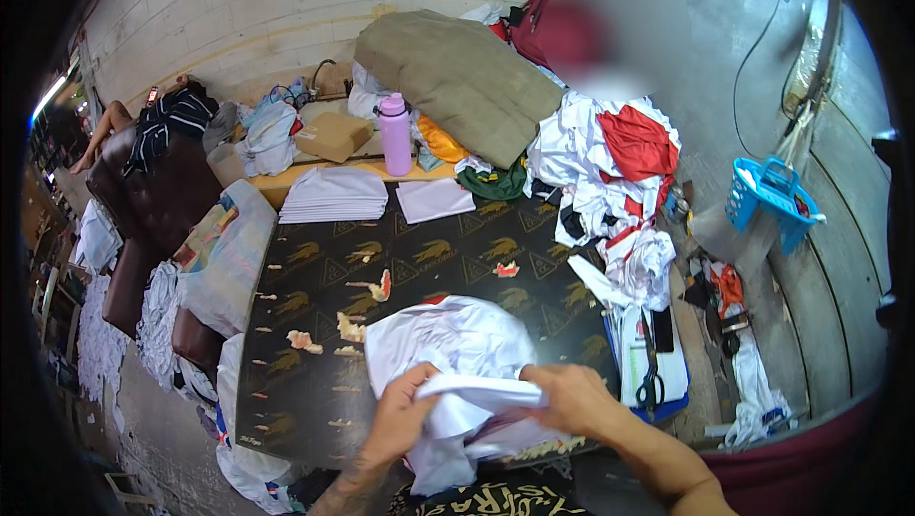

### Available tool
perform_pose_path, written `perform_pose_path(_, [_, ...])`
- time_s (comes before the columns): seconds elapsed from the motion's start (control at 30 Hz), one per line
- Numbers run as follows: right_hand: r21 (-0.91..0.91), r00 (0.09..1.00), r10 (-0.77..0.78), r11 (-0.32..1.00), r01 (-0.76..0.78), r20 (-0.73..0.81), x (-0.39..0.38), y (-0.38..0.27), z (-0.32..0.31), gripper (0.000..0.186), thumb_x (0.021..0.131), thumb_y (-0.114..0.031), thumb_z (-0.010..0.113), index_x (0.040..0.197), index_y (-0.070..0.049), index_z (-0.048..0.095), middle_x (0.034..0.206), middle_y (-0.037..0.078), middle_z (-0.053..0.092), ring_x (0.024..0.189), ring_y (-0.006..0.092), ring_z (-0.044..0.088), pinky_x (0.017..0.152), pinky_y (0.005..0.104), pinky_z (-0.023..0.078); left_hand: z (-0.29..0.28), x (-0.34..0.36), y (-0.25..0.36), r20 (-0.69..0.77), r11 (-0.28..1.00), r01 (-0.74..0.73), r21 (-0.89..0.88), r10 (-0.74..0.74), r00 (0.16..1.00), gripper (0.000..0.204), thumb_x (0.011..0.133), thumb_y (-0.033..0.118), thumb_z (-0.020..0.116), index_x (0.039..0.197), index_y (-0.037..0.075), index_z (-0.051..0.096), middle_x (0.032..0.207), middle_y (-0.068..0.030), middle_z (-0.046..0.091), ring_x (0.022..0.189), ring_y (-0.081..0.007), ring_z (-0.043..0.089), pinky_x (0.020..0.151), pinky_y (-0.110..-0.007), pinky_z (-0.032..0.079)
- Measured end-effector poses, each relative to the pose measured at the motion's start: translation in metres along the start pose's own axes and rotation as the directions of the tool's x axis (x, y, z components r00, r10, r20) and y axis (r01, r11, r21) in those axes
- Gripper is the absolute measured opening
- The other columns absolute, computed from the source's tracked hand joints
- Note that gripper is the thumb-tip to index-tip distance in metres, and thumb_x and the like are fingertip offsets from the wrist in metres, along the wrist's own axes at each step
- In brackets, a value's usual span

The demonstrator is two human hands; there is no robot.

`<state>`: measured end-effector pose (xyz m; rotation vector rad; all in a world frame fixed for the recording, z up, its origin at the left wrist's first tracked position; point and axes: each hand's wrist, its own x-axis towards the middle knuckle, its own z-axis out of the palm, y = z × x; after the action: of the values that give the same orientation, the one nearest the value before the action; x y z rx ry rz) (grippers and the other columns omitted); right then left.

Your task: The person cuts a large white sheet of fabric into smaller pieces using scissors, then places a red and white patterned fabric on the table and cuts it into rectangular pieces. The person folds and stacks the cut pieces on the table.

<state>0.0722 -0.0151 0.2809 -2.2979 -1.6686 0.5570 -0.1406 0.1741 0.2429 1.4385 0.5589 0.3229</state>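
Note:
A crumpled white cloth (456,337) lies at the near edge of the dark table (319,283), with a small bit of red at its far edge. My left hand (404,413) pinches one end of a folded band of this cloth. Gripping the band's other end is my right hand (574,400), so the band stretches between the two. The lower part of the cloth hangs toward me over the table's edge. Whether it is a whole garment or a cut piece, I cannot tell.
Folded white fabric (334,196) is stacked at the table's far left, beside a pink bottle (395,135). White and red garments (610,159) are heaped at the far right. Black scissors (651,378) lie on papers at the right edge. A blue basket (774,194) hangs by the wall.

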Motion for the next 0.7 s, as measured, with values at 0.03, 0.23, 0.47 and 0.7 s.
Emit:
perform_pose_path(0.03, [-0.017, 0.993, 0.119, 0.993, -0.119, -0.011, 0.004, -0.011, 0.007, 0.021, 0.092, -0.016, 0.079, 0.109, -0.007, 0.072, 0.106, 0.017, 0.075, 0.091, 0.0426, 0.072, 0.086, 0.0517, 0.058, -0.020, -0.026, 0.008, 0.056, 0.981, 0.002, -0.192, 0.009, 0.998, 0.009, 0.100, 0.001, 0.061, 0.108, 0.001, 0.066, 0.098, 0.0037, 0.061, 0.088, -0.0077, 0.056, 0.077, -0.026, 0.048])
perform_pose_path(0.23, [0.419, 0.954, -0.269, 0.857, 0.300, -0.132, 0.004, -0.073, -0.009, 0.029, 0.093, -0.014, 0.079, 0.117, -0.002, 0.069, 0.094, 0.014, 0.074, 0.093, 0.0220, 0.074, 0.082, 0.0368, 0.056, -0.201, -0.066, 0.054, -0.095, 0.334, -0.153, 0.930, 0.621, 0.778, 0.033, 0.083, -0.001, 0.067, 0.115, 0.002, 0.075, 0.104, -0.0238, 0.076, 0.104, -0.0427, 0.074, 0.093, -0.045, 0.056])
perform_pose_path(0.47, [-0.196, 0.530, -0.122, 0.977, -0.085, -0.839, 0.061, -0.090, -0.137, 0.033, 0.081, -0.003, 0.074, 0.114, -0.007, 0.074, 0.099, 0.017, 0.073, 0.093, 0.0401, 0.072, 0.079, 0.0496, 0.055, -0.437, -0.119, 0.168, -0.364, 0.346, 0.136, 0.928, 0.920, 0.147, 0.035, 0.096, 0.000, 0.058, 0.127, 0.003, 0.073, 0.120, -0.0175, 0.078, 0.104, -0.0348, 0.077, 0.094, -0.040, 0.058])
perform_pose_path(0.7, [-0.276, 0.846, -0.164, 0.961, 0.020, -0.508, -0.009, 0.045, -0.009, 0.032, 0.078, -0.007, 0.077, 0.109, -0.005, 0.073, 0.104, 0.019, 0.070, 0.104, 0.0428, 0.066, 0.093, 0.0500, 0.052, -0.380, -0.313, -0.148, -0.630, 0.297, 0.604, 0.739, 0.621, 0.466, 0.033, 0.103, 0.021, 0.064, 0.132, 0.009, 0.075, 0.116, -0.0174, 0.078, 0.106, -0.0376, 0.074, 0.092, -0.048, 0.057])
